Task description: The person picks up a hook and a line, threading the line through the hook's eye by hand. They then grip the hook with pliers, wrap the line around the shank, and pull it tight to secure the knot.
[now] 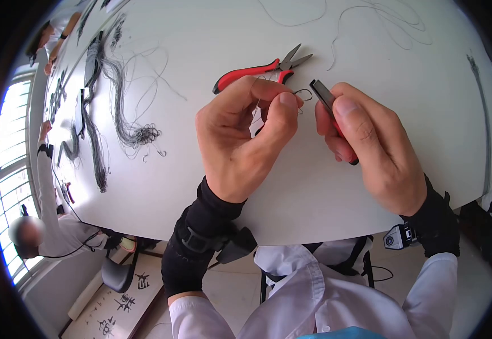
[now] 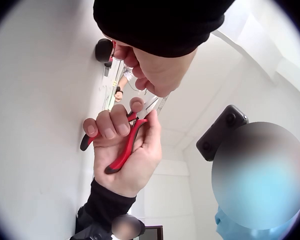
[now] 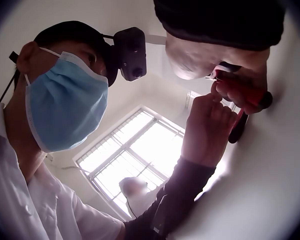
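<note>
My left hand [image 1: 246, 127] pinches a small fish hook [image 1: 308, 97] between thumb and forefinger, its bend sticking out toward the right. Thin line trails from these fingers. In my right hand [image 1: 373, 133] I grip red-and-black pliers [image 1: 324, 95], their nose pointing up and left, a short gap from the hook. The left wrist view shows the right fingers [image 2: 108, 127] wrapped round the red handles [image 2: 124, 155]. A second pair of red-handled pliers [image 1: 251, 70] lies on the table behind my left hand, with its jaws spread.
Bundles of dark line [image 1: 119, 107] with hooks at their ends lie on the white table [image 1: 313, 209] at the left. Loose coils of line [image 1: 392, 22] spread at the back right, and a long dark strand bundle [image 1: 483, 113] runs along the right edge. Other people sit at the far left.
</note>
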